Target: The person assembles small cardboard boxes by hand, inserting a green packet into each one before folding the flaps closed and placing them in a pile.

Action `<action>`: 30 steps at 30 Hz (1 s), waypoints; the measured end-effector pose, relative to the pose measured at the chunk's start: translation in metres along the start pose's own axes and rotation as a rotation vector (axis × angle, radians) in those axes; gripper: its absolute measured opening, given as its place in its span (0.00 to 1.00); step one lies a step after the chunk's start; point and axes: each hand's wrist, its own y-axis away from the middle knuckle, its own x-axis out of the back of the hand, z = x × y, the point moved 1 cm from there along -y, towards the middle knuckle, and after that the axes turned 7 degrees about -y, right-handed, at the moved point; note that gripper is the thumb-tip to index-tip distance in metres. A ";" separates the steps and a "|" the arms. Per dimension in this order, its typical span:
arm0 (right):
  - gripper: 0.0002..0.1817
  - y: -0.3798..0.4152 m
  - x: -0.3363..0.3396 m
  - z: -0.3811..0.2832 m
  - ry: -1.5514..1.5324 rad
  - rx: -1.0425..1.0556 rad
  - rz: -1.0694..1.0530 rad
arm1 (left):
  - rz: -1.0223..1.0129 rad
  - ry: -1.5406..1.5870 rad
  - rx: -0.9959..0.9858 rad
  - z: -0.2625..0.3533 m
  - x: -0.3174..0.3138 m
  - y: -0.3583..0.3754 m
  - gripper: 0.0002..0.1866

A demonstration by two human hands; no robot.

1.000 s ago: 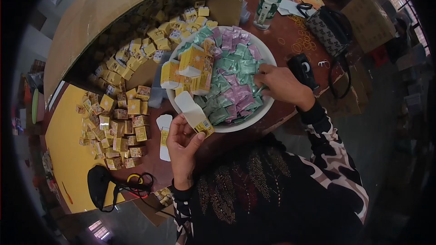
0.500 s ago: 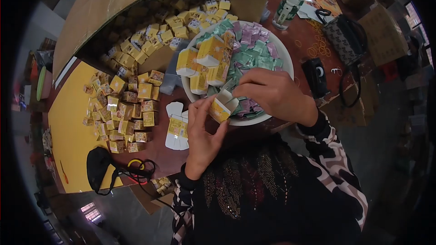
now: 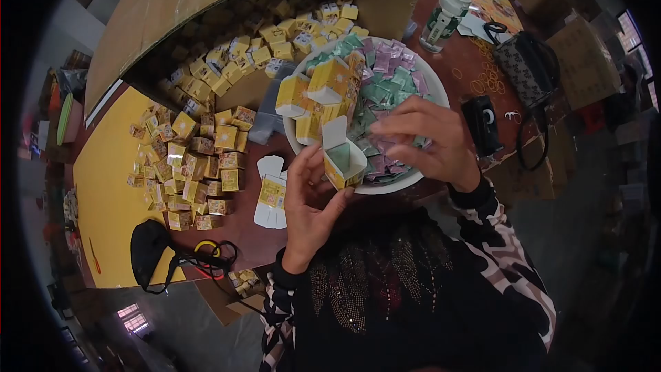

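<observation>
- The left hand is clamped on a small yellow box, its thumb and fingers on opposite sides.
- That box is tilted at the near rim of the white bowl, its white flap raised and a green sachet inside.
- The right hand hovers over the bowl's right side, thumb and fingers apart, beside the box.
- Green and purple sachets fill the bowl, with larger yellow cartons on its left.
- A flattened carton lies on the bench, left of the left hand.
</observation>
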 end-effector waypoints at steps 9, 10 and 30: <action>0.34 0.044 -0.056 0.018 -0.466 -0.248 -0.063 | -0.208 0.055 -0.054 -0.002 0.001 0.002 0.23; 0.33 0.045 -0.058 0.019 -0.493 -0.249 -0.043 | -0.220 0.079 -0.041 -0.002 0.001 0.003 0.22; 0.16 0.028 -0.055 0.005 -0.531 -0.274 0.018 | -0.098 0.047 -0.078 0.009 -0.003 -0.002 0.38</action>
